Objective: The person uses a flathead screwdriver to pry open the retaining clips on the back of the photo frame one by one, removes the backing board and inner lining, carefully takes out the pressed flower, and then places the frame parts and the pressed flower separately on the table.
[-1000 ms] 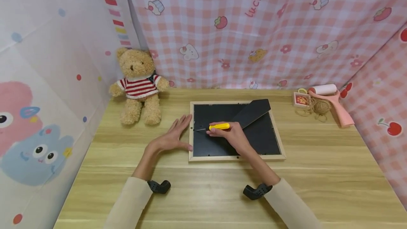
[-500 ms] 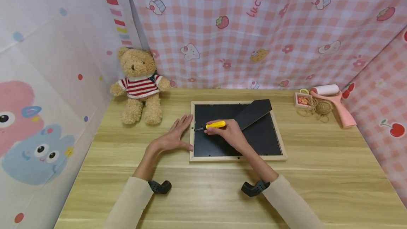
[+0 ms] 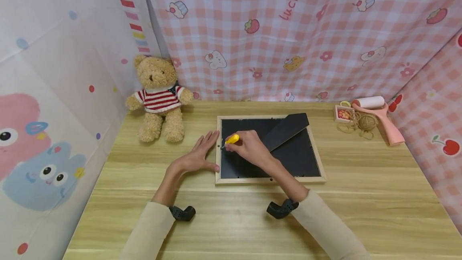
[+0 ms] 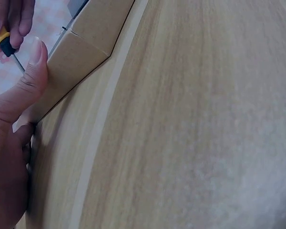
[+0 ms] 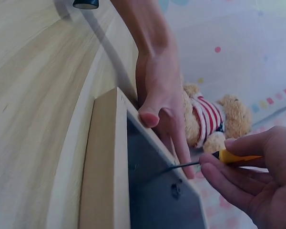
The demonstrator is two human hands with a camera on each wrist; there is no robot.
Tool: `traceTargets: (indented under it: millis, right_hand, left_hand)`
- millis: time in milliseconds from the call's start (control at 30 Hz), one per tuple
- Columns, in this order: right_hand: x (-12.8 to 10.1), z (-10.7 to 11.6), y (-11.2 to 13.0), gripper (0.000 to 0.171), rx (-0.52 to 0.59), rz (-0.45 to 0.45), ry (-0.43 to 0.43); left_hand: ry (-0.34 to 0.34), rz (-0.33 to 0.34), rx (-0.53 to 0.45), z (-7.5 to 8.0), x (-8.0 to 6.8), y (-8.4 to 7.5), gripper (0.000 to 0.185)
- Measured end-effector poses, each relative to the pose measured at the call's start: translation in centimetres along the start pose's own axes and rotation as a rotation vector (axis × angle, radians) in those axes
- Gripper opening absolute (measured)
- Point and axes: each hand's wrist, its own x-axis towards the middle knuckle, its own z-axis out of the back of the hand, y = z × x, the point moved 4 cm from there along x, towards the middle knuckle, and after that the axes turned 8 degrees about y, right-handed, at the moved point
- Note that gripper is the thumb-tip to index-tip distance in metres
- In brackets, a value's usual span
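A wooden picture frame [image 3: 270,180] lies face down on the table, its black backing [image 3: 296,155] up and its black stand flap [image 3: 286,130] raised. My right hand [image 3: 249,147] grips a yellow-handled screwdriver [image 3: 232,139], whose tip points at the frame's left edge. The screwdriver [image 5: 229,157] shaft reaches toward the backing near a small tab [image 5: 175,190]. My left hand [image 3: 196,153] lies flat beside the frame, fingers straight, thumb [image 4: 28,76] pressed against the frame's side [image 4: 81,52].
A teddy bear [image 3: 159,97] in a striped sweater sits at the back left. At the back right lie a pink lint roller [image 3: 377,117], a ball of twine [image 3: 364,122] and a small box [image 3: 343,113]. Cloth walls close in three sides.
My right hand has slid left along the backing, bringing the screwdriver tip to the frame's left edge. The left hand has stayed put.
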Motion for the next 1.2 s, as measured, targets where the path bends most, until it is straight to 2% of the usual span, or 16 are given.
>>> traceTargets:
  millis: [200,300,400,533,633,800,967,1200]
  right_hand:
    - [0.8,-0.2,1.8,0.013,-0.201,0.068,0.017]
    - [1.0,-0.1,2.1,0.013,-0.254,0.089,0.021]
    - [0.9,0.0,1.5,0.015,-0.193,0.060,0.033]
    - [0.3,0.4,-0.2,0.020,-0.021,-0.023,0.036]
    - [0.0,0.7,-1.2,0.022,0.068,-0.059,0.036]
    - [0.4,0.9,-1.4,0.021,0.098,-0.055,0.064]
    - [1.4,0.4,-0.3,0.017,0.016,-0.004,0.102]
    - [2.5,0.0,1.9,0.013,-0.208,0.037,0.116]
  left_hand:
    - [-0.005,-0.009,-0.012,0.0,0.0,-0.1,0.144]
    - [-0.005,-0.020,-0.012,-0.1,0.2,-0.1,0.142]
    - [-0.005,-0.011,-0.007,-0.1,0.3,0.1,0.144]
    - [-0.008,0.009,0.002,-0.1,0.2,0.5,0.144]
    - [-0.013,0.014,0.009,-0.1,0.1,0.6,0.142]
    - [-0.018,0.014,0.005,0.0,0.0,0.6,0.141]
    - [-0.018,0.011,-0.003,-0.1,0.0,0.4,0.141]
    - [-0.017,0.012,-0.010,-0.1,-0.2,-0.1,0.140]
